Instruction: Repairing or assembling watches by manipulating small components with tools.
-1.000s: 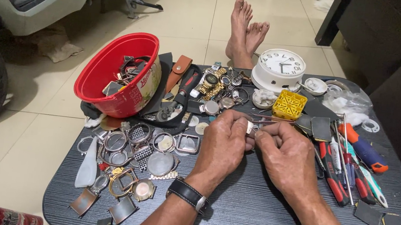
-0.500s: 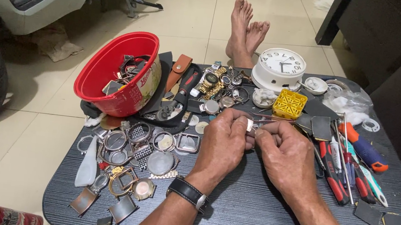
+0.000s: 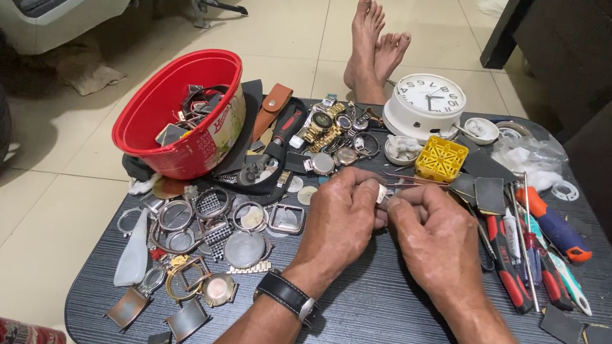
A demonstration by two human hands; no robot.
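Two hands: we see both meet over the middle of the dark desk (image 3: 397, 313), a little nearer us than the yellow parts tray (image 3: 440, 159), which serves as our landmark.
Left hand (image 3: 339, 218): its fingers are pressed together on a small silver watch part (image 3: 382, 194); a black-strapped wristwatch (image 3: 290, 298) sits on that wrist.
Right hand (image 3: 433, 233): its fingers are closed on the same part from the other side, thumb and forefinger tips touching it.
Where the part is: pinched between both hands, raised just off the desk, nearer us than the yellow tray and slightly to its left.
Left of the tray: a red bowl (image 3: 175, 107) tipped on its side with watch pieces inside, and nearer us from it a scatter of watch cases (image 3: 206, 237) and bezels.
Beyond the tray: a white round clock (image 3: 428, 101), and past it bare feet (image 3: 374, 45) on the tiled floor.
Right of the tray: red-handled pliers (image 3: 514, 269), screwdrivers and a thin tweezers (image 3: 412, 181) lying just beyond the fingertips.
Step in hand, as we judge it: a fine fitting or prying of the small part, worked with fingertips alone.
Next move, as we judge it: calls for a steady pinch and a small, controlled twist, since the part is tiny and could slip into the clutter.
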